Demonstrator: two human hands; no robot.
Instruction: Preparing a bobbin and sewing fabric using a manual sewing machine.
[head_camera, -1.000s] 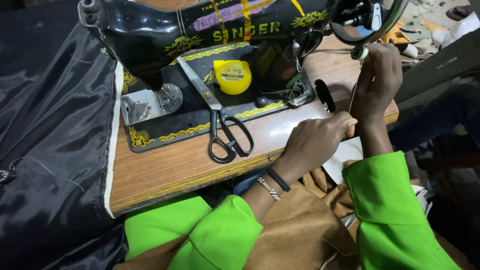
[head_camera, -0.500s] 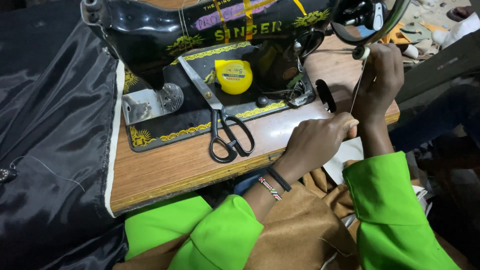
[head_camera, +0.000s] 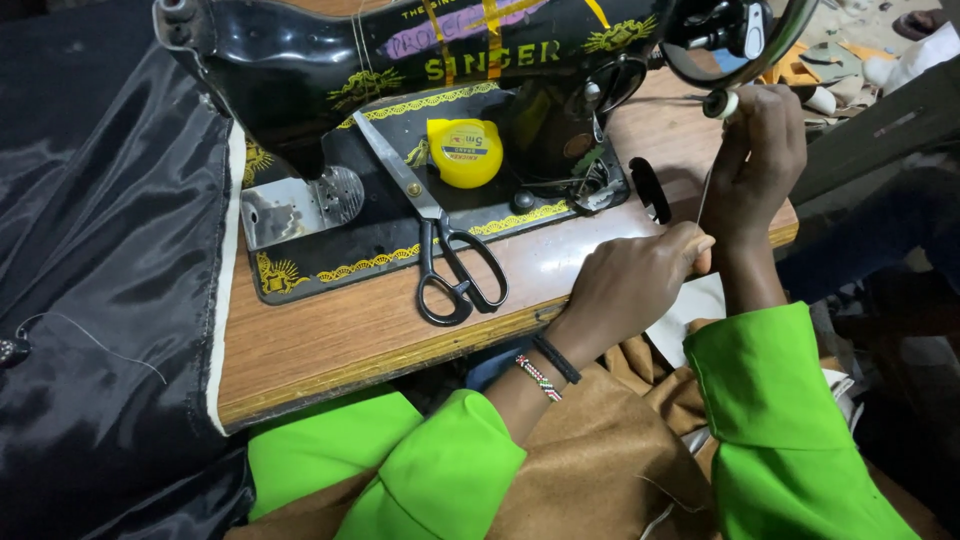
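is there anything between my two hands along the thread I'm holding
Nothing visible. The thread runs straight from the left hand up to the right hand near the small spool, over bare table.

The sewing machine (head_camera: 400, 60) is cut off at twelve o'clock; its top is out of frame. Its handwheel (head_camera: 740, 40) shows only partly at one o'clock. The thread (head_camera: 703, 195) between the hands is almost too thin to follow. The right hand (head_camera: 760, 160) hides its own fingertips. The black cloth (head_camera: 100, 300) runs off at nine o'clock.
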